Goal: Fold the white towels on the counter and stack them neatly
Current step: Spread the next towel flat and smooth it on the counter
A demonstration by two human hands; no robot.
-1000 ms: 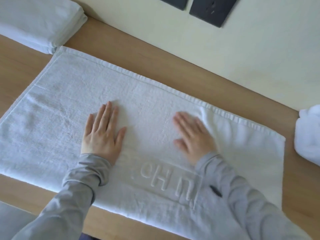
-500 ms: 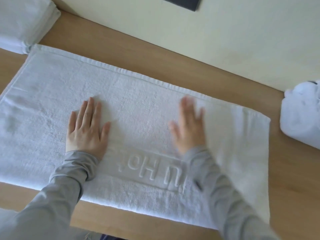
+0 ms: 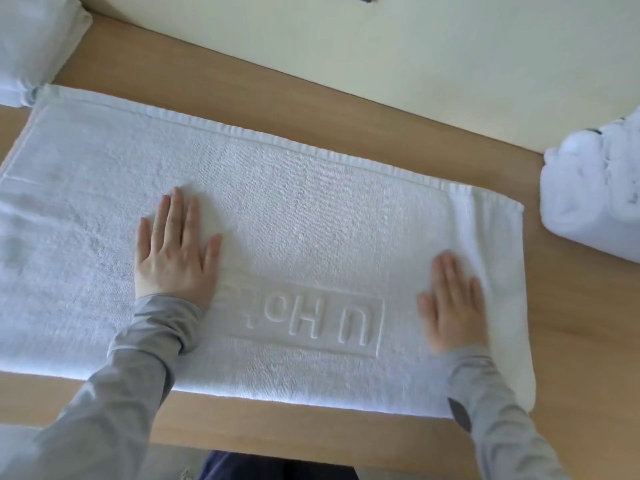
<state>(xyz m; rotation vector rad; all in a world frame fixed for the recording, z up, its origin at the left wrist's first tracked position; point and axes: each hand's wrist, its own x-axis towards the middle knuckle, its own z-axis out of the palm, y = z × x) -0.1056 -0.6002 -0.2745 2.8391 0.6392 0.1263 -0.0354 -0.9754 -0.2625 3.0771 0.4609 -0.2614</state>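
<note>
Wooden counter (image 3: 571, 341): carries all items.
White towel (image 3: 311, 220): spread flat along its middle, embossed lettering toward the front edge.
Folded towels (image 3: 31, 46): far left corner.
Rumpled towel (image 3: 595, 195): right edge.
Left hand (image 3: 175, 258): palm down, fingers straight, pressing the towel left of the lettering.
Right hand (image 3: 453, 306): blurred, flat, fingers extended, on the towel's right end; grips nothing.

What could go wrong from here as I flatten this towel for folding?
The towel has a ridge beside the right hand; it may get folded in as a crease. Its far left corner seems to touch the folded stack, so lifting that end could drag the stack askew.
</note>
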